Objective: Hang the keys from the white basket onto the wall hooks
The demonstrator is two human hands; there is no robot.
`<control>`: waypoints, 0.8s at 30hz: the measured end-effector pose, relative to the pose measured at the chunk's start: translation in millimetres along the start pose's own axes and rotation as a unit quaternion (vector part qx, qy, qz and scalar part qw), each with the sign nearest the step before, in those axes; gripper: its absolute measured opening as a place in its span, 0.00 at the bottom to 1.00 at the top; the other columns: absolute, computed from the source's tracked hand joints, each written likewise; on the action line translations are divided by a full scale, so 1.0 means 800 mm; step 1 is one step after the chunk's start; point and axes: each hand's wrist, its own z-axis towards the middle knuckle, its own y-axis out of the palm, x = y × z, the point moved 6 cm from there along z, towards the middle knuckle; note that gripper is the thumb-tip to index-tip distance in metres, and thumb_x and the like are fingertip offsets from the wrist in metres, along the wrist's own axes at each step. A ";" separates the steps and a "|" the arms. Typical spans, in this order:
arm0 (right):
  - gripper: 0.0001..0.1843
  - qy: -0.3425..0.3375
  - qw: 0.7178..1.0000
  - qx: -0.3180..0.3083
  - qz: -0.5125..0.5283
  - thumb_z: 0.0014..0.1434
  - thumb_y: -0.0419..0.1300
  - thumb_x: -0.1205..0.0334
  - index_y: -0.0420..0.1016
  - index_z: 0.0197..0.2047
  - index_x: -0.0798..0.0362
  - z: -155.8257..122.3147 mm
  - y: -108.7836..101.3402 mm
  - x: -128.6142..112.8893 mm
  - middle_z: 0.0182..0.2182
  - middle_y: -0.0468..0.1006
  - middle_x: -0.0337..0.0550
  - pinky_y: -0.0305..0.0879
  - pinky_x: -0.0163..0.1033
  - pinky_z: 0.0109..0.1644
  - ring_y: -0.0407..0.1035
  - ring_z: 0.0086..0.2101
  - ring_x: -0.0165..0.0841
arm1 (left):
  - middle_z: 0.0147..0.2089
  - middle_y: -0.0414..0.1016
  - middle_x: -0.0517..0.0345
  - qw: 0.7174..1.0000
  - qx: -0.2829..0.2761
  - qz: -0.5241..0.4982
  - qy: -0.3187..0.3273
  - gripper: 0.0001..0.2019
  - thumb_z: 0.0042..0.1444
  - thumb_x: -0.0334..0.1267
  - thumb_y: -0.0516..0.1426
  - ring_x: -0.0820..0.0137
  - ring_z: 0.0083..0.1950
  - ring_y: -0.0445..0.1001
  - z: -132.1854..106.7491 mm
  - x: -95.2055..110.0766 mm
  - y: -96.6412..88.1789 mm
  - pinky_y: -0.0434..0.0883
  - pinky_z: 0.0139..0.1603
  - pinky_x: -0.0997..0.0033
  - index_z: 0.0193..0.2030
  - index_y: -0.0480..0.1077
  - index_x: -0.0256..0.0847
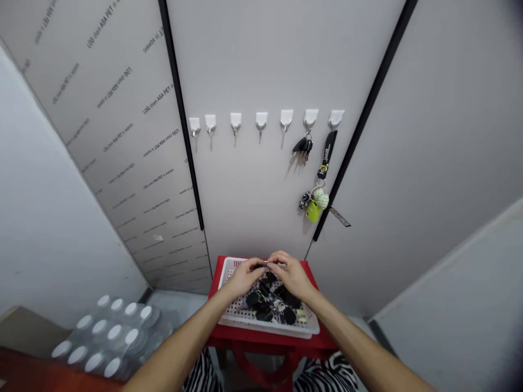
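Above the far part of a white plastic basket (267,328), my left hand (244,277) and my right hand (293,275) meet at the fingertips. Both are closed in a pinch around something small, which my fingers mostly cover. Beneath them in the basket lies a jumble of keys and key fobs (261,300), mostly black with some metal parts. A pale yellow piece (301,316) sits at the basket's right end.
The basket stands on a red stool (216,280). White hooks (261,120) line the cabinet front. One holds a bunch of keys (303,147), another a black strap (327,155) with a green charm (313,211). Capped plastic bottles (112,335) stand at lower left.
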 end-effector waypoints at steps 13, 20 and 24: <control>0.07 0.048 0.975 0.091 0.199 0.39 0.55 0.63 0.65 0.23 0.58 0.100 -0.104 -0.085 0.12 0.64 0.32 0.57 0.28 0.20 0.57 0.15 0.20 | 0.22 0.65 0.63 0.997 0.006 -0.043 0.063 0.10 0.41 0.34 0.51 0.81 0.20 0.62 0.054 0.152 -0.021 0.56 0.21 0.81 0.34 0.60 0.35; 0.01 0.040 0.952 0.191 0.234 0.40 0.54 0.69 0.63 0.21 0.58 0.151 -0.163 -0.111 0.12 0.64 0.33 0.61 0.28 0.19 0.60 0.14 0.21 | 0.22 0.64 0.61 0.990 0.110 -0.018 0.084 0.05 0.43 0.33 0.49 0.83 0.18 0.60 0.103 0.233 -0.037 0.55 0.19 0.83 0.29 0.60 0.35; 0.02 -0.001 0.948 0.240 0.209 0.41 0.53 0.72 0.62 0.20 0.58 0.183 -0.189 -0.139 0.11 0.63 0.33 0.60 0.27 0.17 0.61 0.14 0.21 | 0.22 0.64 0.62 0.974 0.182 0.055 0.124 0.08 0.40 0.31 0.51 0.81 0.20 0.61 0.128 0.270 -0.045 0.57 0.20 0.82 0.31 0.59 0.36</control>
